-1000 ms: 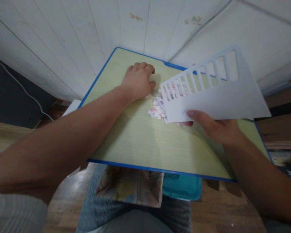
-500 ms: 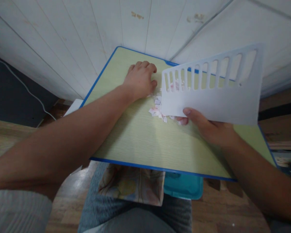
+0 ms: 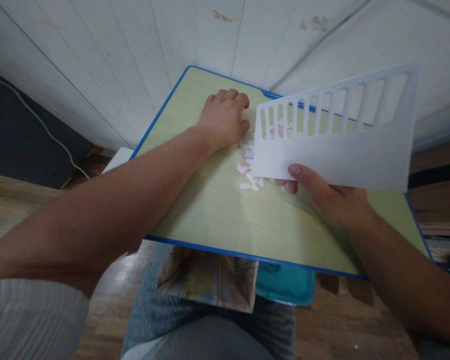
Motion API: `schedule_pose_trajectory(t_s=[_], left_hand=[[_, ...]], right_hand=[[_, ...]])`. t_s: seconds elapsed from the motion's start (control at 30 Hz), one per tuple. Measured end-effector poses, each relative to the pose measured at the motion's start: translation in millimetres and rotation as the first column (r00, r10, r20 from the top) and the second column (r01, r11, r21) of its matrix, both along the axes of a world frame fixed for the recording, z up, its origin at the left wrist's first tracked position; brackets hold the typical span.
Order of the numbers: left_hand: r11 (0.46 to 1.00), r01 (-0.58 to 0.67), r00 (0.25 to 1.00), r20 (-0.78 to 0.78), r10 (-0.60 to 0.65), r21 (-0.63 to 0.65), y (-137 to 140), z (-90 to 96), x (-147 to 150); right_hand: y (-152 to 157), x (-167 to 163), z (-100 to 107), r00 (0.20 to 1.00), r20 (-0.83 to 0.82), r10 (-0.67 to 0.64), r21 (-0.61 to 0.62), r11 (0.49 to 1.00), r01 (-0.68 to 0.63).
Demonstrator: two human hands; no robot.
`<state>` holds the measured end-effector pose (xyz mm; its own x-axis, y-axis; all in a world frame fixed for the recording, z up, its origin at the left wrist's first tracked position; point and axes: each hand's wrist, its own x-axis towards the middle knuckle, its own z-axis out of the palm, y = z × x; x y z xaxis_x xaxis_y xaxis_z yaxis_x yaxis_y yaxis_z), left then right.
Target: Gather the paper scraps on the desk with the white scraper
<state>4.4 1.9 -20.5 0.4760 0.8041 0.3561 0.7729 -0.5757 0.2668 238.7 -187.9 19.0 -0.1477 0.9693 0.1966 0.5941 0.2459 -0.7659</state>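
My right hand point(image 3: 322, 197) is closed on the lower edge of a white slotted plastic panel point(image 3: 330, 155), thumb in front and fingers behind. The panel stands tilted above the table, its row of slots along the upper part. Small torn paper scraps point(image 3: 250, 175) lie in a loose pile at the panel's left end; some show through the slots, and the rest are hidden behind it. Left of the pile, my left hand point(image 3: 225, 117) rests palm down on the table point(image 3: 210, 205), fingers bent and a little apart, with nothing visible in it.
The table has a blue rim and stands against a white plank wall point(image 3: 127, 65) with a cable. Below its near edge are a patterned fabric bag point(image 3: 210, 282) at my lap and a teal plastic container point(image 3: 287, 284). A dark panel point(image 3: 26, 135) stands at the left.
The whole view has shifted slightly. Several scraps at the near side of the pile lie a little differently, spread nearer to me. Both hands keep nearly the same pose.
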Motion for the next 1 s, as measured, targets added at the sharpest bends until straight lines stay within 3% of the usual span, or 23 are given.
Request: schedule_pose_trajectory(t_s=[0.37, 0.53, 0.7, 0.87, 1.0], left_hand=[[1.000, 0.000, 1.000, -0.014, -0.001, -0.016, 2.4, 1.0, -0.4], [1.000, 0.003, 0.999, 0.038, -0.003, 0.005, 3.9, -2.7, 0.7], [0.999, -0.034, 0.999, -0.038, 0.034, -0.014, -2.3, 0.7, 2.4], [0.997, -0.057, 0.997, -0.058, 0.055, -0.045, -10.0, 8.0, 3.1], [0.998, -0.045, 0.997, -0.059, 0.042, -0.044, -7.9, 7.8, 2.3]], right_hand=[[-8.9, 7.3, -1.8, 0.991, 0.077, 0.109, -0.050, 0.993, -0.106], [-6.9, 8.4, 11.3, 0.987, -0.007, 0.160, -0.079, 0.984, -0.160], [0.0, 5.2, 12.5, 0.988, -0.140, 0.061, -0.033, 0.997, -0.066], [-0.1, 4.4, 2.7, 0.999, -0.044, -0.007, -0.021, 1.000, 0.006], [-6.0, 9.3, 1.0, 0.997, 0.049, 0.066, -0.016, 0.998, -0.066]])
